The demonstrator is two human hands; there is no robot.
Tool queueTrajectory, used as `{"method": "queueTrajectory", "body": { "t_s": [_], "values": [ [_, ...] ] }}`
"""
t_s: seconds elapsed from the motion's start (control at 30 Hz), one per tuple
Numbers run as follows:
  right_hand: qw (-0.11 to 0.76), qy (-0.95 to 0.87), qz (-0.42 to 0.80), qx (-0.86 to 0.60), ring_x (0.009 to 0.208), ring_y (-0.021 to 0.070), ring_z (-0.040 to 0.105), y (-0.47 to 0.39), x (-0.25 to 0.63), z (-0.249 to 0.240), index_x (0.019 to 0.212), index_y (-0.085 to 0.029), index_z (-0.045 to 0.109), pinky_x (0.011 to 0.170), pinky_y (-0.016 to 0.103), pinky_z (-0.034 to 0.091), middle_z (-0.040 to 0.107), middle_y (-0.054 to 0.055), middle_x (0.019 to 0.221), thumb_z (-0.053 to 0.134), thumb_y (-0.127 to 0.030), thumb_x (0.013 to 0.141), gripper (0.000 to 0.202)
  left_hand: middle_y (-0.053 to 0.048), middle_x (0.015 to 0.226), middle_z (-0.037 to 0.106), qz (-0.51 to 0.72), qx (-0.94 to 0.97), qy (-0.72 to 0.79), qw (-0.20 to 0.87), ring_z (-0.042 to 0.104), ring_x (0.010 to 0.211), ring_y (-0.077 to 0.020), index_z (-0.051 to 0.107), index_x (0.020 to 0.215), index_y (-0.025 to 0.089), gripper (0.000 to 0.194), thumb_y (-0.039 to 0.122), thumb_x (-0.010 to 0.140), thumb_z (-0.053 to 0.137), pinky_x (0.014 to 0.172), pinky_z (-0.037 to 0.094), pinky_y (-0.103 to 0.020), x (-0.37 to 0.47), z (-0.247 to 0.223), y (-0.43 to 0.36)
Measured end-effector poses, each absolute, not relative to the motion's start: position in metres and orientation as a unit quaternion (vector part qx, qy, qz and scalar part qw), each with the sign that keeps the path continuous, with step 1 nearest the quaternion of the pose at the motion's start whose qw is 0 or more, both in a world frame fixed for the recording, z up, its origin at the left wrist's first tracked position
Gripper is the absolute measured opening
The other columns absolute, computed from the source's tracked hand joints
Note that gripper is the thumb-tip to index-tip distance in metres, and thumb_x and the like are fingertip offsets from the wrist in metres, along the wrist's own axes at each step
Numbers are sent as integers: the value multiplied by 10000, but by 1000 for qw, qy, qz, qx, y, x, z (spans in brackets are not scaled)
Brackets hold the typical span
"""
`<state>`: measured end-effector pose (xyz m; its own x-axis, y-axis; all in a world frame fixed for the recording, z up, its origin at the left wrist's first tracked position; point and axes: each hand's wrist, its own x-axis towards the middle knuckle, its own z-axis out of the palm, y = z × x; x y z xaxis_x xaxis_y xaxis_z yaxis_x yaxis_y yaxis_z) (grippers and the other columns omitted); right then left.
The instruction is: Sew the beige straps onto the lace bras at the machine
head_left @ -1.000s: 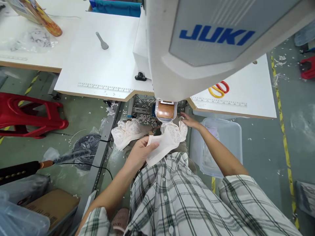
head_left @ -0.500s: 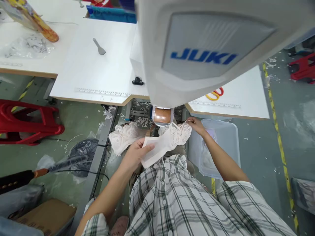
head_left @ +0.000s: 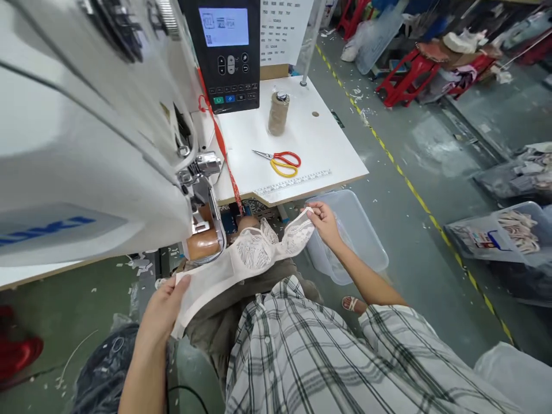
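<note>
Bra (head_left: 211, 282) | axis low-L to up-R | lace end (head_left: 298, 234) @ R hand (head_left: 326, 223)

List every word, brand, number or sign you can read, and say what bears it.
"UKI", first letter cut off: sewing machine.
"75D 70E", row start: paper chart; other codes blurred.
"+": control panel.
"M": same panel.
Too small or blurred: screen, ruler, bin label.

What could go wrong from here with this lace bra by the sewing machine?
The lace bra, held between the left hand and right hand, sits close to the sewing machine and might snag. The dangling red strip could tangle with it. If the right hand slips, that end might fall toward the clear bin.
</note>
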<state>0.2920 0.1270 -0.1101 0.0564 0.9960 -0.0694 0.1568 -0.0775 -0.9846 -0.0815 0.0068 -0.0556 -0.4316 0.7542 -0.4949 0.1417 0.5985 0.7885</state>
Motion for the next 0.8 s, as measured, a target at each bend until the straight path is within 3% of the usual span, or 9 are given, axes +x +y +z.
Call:
{"method": "queueTrajectory", "body": {
  "t_s": [0.1,0.13,0.2,0.3,0.43,0.5,0.67,0.8],
  "values": [
    [438,-522,493,-540,655,167,592,99,273,-86,952,-262,416,601,271,448,632,-13,740,624,-590,790,420,-137,1017,667,347,388,791,320,503,1226,-394,637,849,208,386,496,605,718,1016,423,-514,-58,-56,15],
    [418,-548,500,-525,620,155,571,88,263,-78,935,-261,421,573,257,423,623,-20,725,619,-559,816,377,-140,1043,660,355,425,768,321,497,1228,-381,638,866,210,373,502,642,694,1052,391,-513,-44,-55,18],
    [355,-629,497,-482,562,130,514,69,240,-62,895,-251,445,548,242,373,599,-30,698,591,-478,869,272,-107,972,675,365,478,671,434,562,1125,-327,656,856,221,348,544,731,624,1050,398,-468,-11,-51,21],
    [261,-736,462,-420,571,121,487,48,210,-44,821,-230,476,569,243,341,556,-34,667,562,-353,887,164,-53,749,662,365,428,552,615,610,899,-269,658,699,213,382,590,756,634,915,469,-385,30,-42,19],
    [188,-748,473,-426,575,125,503,43,198,-40,810,-220,477,552,234,333,527,-45,639,578,-305,874,147,-47,751,683,422,392,573,584,617,804,-221,689,736,187,411,589,798,629,779,480,-324,43,-34,12],
    [164,-759,491,-394,598,136,546,49,202,-45,906,-218,521,562,235,378,558,-39,656,540,-300,912,85,-42,755,680,497,313,561,584,615,769,-194,691,772,183,423,605,775,673,766,479,-309,31,-30,11],
    [153,-820,392,-389,853,177,649,61,222,-47,991,-225,645,745,309,537,678,50,957,538,-338,988,156,38,560,524,630,111,506,578,549,598,-126,647,704,160,481,552,559,883,646,482,-264,-32,0,10],
    [209,-813,360,-407,1056,194,626,63,236,-37,1148,-260,645,882,350,559,622,73,1244,580,-365,981,208,102,506,397,685,19,497,532,444,498,-71,563,687,193,350,321,590,874,633,520,-255,-96,29,7]
  ]
}}
